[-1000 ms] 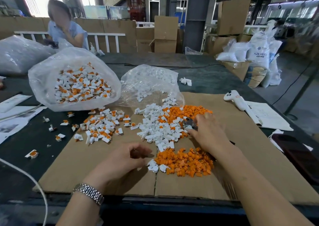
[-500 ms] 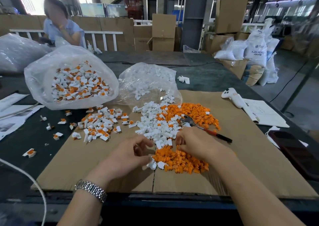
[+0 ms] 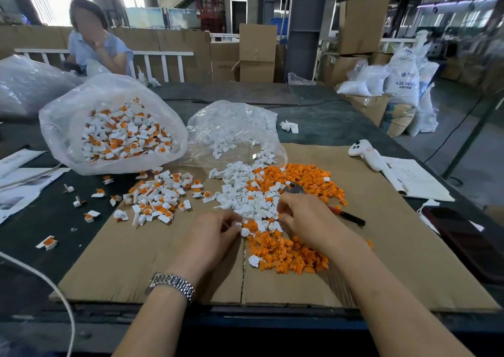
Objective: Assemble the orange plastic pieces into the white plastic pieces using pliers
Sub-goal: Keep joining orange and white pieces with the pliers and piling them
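Loose orange pieces (image 3: 286, 253) and white pieces (image 3: 245, 193) lie heaped on a cardboard sheet (image 3: 152, 261). My left hand (image 3: 215, 234) pinches a small white piece (image 3: 237, 224) at its fingertips. My right hand (image 3: 305, 217) reaches with curled fingers into the edge of the white pile; what it holds is hidden. The pliers (image 3: 346, 216) lie on the cardboard behind my right hand, jaws among the orange pieces, red-and-black handle sticking out to the right.
Assembled pieces (image 3: 158, 198) are scattered left of the piles. A plastic bag of assembled pieces (image 3: 120, 135) and a clear bag of white pieces (image 3: 231, 130) stand behind. A white controller (image 3: 365, 154), papers and a dark phone (image 3: 461, 236) lie right. A person sits far left.
My right hand let go of the pliers and came back towards me to the white pile. My left hand moved forward and now pinches a white piece.
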`<control>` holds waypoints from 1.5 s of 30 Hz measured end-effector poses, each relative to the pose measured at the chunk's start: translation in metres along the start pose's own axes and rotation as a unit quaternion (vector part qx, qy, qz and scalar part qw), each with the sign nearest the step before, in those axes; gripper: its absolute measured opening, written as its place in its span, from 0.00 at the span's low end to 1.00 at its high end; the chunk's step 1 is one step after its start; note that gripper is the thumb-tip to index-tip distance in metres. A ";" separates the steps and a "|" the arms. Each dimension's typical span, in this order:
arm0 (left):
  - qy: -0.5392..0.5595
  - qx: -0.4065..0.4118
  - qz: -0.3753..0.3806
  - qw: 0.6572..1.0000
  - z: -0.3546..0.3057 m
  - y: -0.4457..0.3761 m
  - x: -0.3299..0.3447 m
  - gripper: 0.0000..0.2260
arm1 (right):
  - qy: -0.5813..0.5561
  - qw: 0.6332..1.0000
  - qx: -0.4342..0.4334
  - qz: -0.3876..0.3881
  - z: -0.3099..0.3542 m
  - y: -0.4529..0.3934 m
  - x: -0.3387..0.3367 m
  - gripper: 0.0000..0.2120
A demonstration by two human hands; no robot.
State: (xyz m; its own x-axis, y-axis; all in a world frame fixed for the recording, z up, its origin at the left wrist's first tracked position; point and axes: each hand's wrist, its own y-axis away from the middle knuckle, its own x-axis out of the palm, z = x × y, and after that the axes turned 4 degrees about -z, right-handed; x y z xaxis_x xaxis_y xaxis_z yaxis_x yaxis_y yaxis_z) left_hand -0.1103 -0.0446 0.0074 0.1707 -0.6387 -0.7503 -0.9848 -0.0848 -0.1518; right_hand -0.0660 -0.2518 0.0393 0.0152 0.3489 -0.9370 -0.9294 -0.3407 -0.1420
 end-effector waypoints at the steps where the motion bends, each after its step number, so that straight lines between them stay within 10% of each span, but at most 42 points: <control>1: 0.028 -0.010 -0.010 1.000 0.000 -0.001 0.001 0.09 | -0.007 1.000 -0.004 -0.014 0.000 0.000 0.000 0.08; 6: 0.290 -0.095 -0.038 0.951 0.003 0.003 0.002 0.06 | -0.115 0.989 0.008 -0.090 0.008 -0.001 -0.002 0.06; 13: 0.599 -0.174 0.037 0.780 -0.003 0.005 -0.004 0.10 | -0.272 0.957 0.005 -0.100 0.027 0.002 -0.007 0.04; 22: 0.560 -0.138 0.054 0.815 0.003 0.002 -0.014 0.20 | -0.277 0.956 -0.031 -0.097 0.034 0.006 -0.005 0.04; 26: 0.635 -0.170 0.057 0.752 0.000 0.005 -0.010 0.14 | -0.293 0.951 -0.033 -0.095 0.039 0.007 -0.004 0.04; 39: 0.628 -0.130 0.013 0.767 -0.010 0.011 -0.003 0.11 | -0.238 0.962 -0.018 -0.134 0.059 0.013 0.003 0.02; 45: 0.680 -0.122 0.027 0.723 -0.003 0.010 -0.007 0.12 | -0.334 0.940 -0.054 -0.046 0.050 0.018 -0.010 0.10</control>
State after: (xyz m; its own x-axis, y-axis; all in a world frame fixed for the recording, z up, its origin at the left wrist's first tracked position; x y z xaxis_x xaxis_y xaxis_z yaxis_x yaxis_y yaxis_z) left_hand -0.1217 -0.0436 0.0133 0.1051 -0.7930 0.6001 -0.9936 -0.0581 0.0973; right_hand -0.1012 -0.2175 0.0623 -0.1747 0.8387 -0.5158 -0.8921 -0.3565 -0.2775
